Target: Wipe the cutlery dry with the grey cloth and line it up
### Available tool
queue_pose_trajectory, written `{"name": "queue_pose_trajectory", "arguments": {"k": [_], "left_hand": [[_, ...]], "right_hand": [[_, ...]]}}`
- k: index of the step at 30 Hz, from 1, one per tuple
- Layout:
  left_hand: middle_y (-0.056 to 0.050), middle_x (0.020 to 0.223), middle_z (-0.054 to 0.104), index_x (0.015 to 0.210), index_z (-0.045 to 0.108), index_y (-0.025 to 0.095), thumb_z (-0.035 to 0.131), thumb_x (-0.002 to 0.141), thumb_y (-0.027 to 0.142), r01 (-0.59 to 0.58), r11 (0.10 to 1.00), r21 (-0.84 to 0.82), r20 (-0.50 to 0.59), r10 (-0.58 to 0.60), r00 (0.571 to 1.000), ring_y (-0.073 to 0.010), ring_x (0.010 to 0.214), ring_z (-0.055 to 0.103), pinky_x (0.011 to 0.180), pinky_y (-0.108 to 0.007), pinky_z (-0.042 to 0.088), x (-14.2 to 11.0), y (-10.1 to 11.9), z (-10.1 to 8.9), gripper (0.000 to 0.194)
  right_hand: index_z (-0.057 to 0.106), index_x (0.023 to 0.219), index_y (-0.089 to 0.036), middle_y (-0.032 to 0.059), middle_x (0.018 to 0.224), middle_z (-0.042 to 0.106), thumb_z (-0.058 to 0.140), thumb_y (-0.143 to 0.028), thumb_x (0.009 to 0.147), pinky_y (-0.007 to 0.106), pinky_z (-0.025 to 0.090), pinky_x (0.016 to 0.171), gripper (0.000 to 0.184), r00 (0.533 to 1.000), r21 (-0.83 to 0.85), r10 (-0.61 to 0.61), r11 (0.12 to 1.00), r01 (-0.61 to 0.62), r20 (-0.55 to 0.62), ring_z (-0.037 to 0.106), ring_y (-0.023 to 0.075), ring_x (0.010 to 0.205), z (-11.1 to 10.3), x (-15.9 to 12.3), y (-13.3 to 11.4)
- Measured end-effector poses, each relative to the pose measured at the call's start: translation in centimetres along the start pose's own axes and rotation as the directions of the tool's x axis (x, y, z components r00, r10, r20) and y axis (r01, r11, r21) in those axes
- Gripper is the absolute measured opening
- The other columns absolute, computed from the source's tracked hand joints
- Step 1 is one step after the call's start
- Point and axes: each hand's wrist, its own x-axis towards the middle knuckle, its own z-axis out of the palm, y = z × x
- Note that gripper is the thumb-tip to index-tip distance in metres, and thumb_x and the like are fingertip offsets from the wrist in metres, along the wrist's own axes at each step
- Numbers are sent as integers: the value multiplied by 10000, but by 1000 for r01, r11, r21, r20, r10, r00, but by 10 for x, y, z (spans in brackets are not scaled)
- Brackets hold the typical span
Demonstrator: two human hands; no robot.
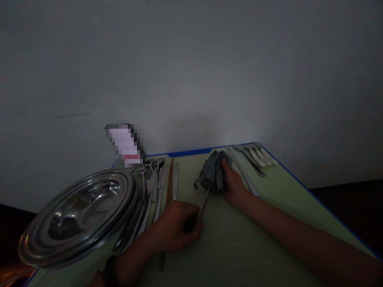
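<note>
My left hand [179,225] is closed round the near end of a slim metal piece of cutlery [204,202]. Its far end disappears into a grey patterned cloth [212,172], so I cannot tell its kind. My right hand [235,184] grips that cloth, bunched round the hidden end, thumb on top. Beneath my left forearm and wrist run brown chopsticks [170,179], with a table knife [175,181] beside them. Just right of the cloth lies another long, flat knife [243,171].
Stacked metal divided plates [80,215] stand at the left, beside several spoons [158,164] and knives. A pixelated phone [124,141] leans by the wall. White-handled forks [259,157] lie at the far right of the green, blue-edged table [239,247].
</note>
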Motion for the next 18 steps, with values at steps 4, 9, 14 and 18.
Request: {"name": "queue_pose_trajectory", "arguments": {"k": [4, 9, 14, 18], "left_hand": [[-1, 772, 593, 979, 525, 181, 442, 750, 177, 51, 989, -136, 2, -52, 999, -134, 646, 530, 589, -234, 383, -1, -2, -3, 244], [5, 741, 583, 939, 486, 172, 377, 797, 201, 69, 965, -253, 4, -70, 998, -132, 643, 539, 592, -234, 400, 1, -1, -5, 182], [-19, 751, 584, 860, 505, 163, 372, 832, 253, 108, 992, -69, 34, -106, 994, -146, 648, 533, 580, -248, 384, 2, 1, -4, 163], [-1, 684, 565, 805, 501, 171, 420, 791, 235, 97, 995, 4, 71, -97, 993, -135, 580, 507, 527, -236, 357, 2, 1, -4, 105]], "right_hand": [[561, 924, -216, 25, 892, 688, 607, -374, 723, 328, 504, 748, 260, 999, -49, -51, 997, 51, 17, 635, 182, 866, 2, -2, -1], [560, 905, -197, 18, 841, 688, 633, -249, 662, 326, 498, 733, 260, 998, -178, -54, 982, 61, 41, 645, 178, 778, 3, -4, -3], [548, 904, -213, -6, 806, 684, 615, -225, 652, 309, 499, 664, 261, 996, -217, -77, 972, 85, 44, 640, 168, 715, 2, -4, 0], [545, 886, -237, -8, 817, 679, 610, -355, 688, 311, 495, 675, 239, 983, -268, -179, 949, 165, -31, 630, 177, 775, -1, -1, 7]]}}
